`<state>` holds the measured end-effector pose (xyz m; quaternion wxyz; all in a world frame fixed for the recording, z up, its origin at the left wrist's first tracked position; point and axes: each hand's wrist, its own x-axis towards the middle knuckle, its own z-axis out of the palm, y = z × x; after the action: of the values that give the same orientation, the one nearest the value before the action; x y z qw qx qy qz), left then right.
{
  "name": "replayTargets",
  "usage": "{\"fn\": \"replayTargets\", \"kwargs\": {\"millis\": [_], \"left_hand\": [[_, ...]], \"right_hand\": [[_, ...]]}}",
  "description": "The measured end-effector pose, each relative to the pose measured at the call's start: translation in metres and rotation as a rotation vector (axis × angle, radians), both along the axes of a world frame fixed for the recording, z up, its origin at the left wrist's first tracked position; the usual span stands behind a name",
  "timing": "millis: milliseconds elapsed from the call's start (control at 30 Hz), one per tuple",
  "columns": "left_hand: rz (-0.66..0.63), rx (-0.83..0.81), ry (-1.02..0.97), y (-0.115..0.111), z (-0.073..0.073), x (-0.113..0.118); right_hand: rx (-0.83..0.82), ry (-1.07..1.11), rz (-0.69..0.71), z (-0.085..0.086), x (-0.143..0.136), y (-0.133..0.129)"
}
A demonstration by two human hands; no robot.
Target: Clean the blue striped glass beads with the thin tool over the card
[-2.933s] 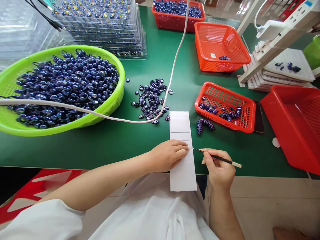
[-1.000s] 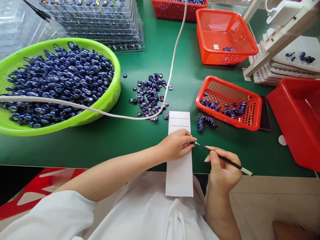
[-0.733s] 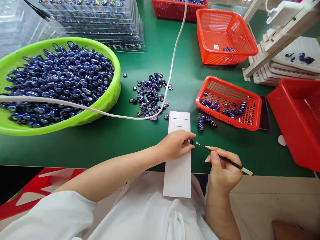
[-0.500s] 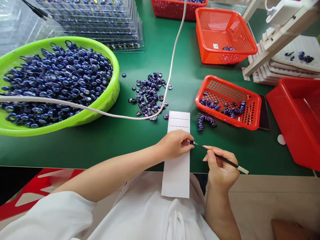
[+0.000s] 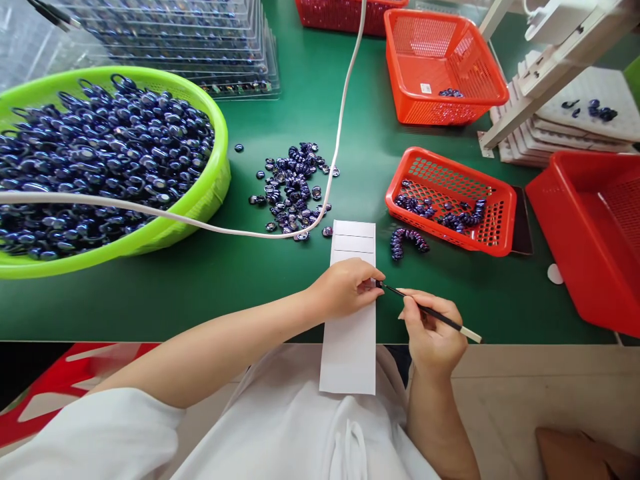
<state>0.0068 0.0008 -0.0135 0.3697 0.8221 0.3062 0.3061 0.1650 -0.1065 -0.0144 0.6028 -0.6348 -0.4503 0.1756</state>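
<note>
Between thumb and fingertips, my left hand (image 5: 345, 288) pinches a small glossy dark piece (image 5: 379, 285), mostly covered by the fingers. That hand lies over a long white paper strip (image 5: 349, 353) with two dark lines near its far end. My right hand (image 5: 436, 333) grips a slim pen-like tool (image 5: 440, 316), black with a pale rear end. The tool's thin tip points at the dark piece; whether they touch I cannot tell. Beyond the hands lies a loose heap of shiny dark blue pieces (image 5: 293, 190). A curved row of stacked pieces (image 5: 407, 240) rests right of the strip.
A green basket (image 5: 223, 150) at left is heaped with looped dark pieces. A white cable (image 5: 235, 231) crosses the green table. Red baskets (image 5: 450, 243) (image 5: 445, 113) and a red bin (image 5: 575, 267) stand at right. Clear trays (image 5: 240, 93) are stacked behind.
The whole view has shifted slightly, so most things appear a little further left. Both hands keep their grips, and the tool's tip remains near the dark piece.
</note>
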Motion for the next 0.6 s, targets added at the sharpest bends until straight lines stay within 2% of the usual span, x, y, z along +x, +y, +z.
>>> {"fn": "replayTargets", "kwargs": {"millis": [600], "left_hand": [[-0.005, 0.051, 0.003, 0.0002, 0.0017, 0.0006]], "right_hand": [[-0.018, -0.027, 0.006, -0.0027, 0.0011, -0.0012]]}}
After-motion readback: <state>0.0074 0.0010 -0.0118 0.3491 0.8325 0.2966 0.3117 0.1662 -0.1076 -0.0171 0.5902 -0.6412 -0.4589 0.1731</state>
